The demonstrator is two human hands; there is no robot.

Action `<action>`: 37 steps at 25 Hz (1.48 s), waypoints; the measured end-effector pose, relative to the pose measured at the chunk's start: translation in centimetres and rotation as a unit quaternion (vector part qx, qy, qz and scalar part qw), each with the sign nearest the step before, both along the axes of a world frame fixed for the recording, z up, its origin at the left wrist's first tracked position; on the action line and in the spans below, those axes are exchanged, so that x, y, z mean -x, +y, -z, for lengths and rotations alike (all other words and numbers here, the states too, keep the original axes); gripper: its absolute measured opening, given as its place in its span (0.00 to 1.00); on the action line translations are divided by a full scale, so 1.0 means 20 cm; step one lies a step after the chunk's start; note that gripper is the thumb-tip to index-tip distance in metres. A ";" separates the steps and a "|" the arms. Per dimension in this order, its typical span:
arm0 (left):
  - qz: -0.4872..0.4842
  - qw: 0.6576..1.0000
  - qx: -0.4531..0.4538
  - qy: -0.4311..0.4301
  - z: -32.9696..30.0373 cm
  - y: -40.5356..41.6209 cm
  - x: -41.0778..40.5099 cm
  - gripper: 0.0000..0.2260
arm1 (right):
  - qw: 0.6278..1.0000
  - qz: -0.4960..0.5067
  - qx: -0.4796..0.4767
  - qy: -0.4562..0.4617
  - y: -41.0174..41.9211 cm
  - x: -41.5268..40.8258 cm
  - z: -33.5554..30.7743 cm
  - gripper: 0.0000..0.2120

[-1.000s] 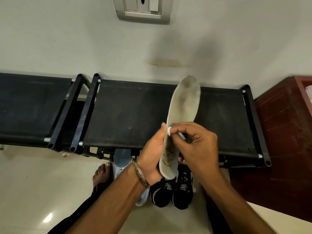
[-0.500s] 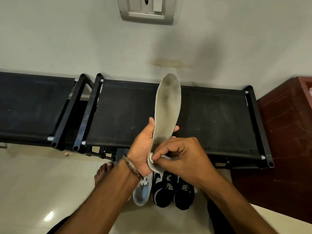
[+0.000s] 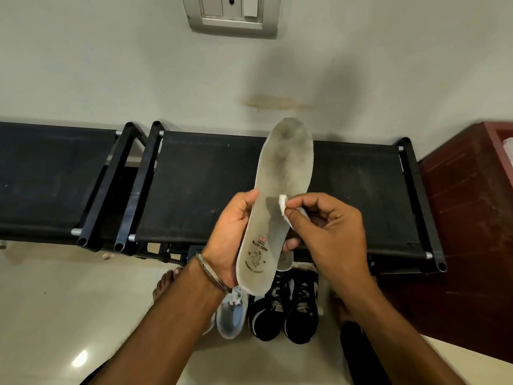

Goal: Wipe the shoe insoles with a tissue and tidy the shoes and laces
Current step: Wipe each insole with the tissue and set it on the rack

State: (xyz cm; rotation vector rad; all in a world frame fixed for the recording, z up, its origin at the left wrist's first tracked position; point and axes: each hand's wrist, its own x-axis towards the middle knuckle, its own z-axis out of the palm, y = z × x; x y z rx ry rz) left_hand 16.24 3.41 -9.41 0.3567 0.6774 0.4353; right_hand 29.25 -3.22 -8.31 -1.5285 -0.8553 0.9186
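Pale wall, black shoe rack (image 3: pixel 222 184). Left hand (image 3: pixel 230 234) grips insole (image 3: pixel 277 195); right hand (image 3: pixel 327 232) pinches tissue (image 3: pixel 283 205). We should wipe firmly toeward.

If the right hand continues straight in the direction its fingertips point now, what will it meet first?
The right hand pinches a tissue, and its fingertips point left toward the insole held by the left hand. Probably the tissue meets the insole's middle first; it looks nearly touching, but depth is unclear.

Matt grey insole (image 3: pixel 280 190) – smudged; black cloth rack (image 3: pixel 216 184); glossy floor tiles (image 3: pixel 55 315).
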 end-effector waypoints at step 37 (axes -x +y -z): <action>0.082 0.996 -0.006 0.021 0.02 -0.06 -0.04 0.24 | 0.974 -0.041 -0.051 -0.217 -0.02 0.01 0.03 0.09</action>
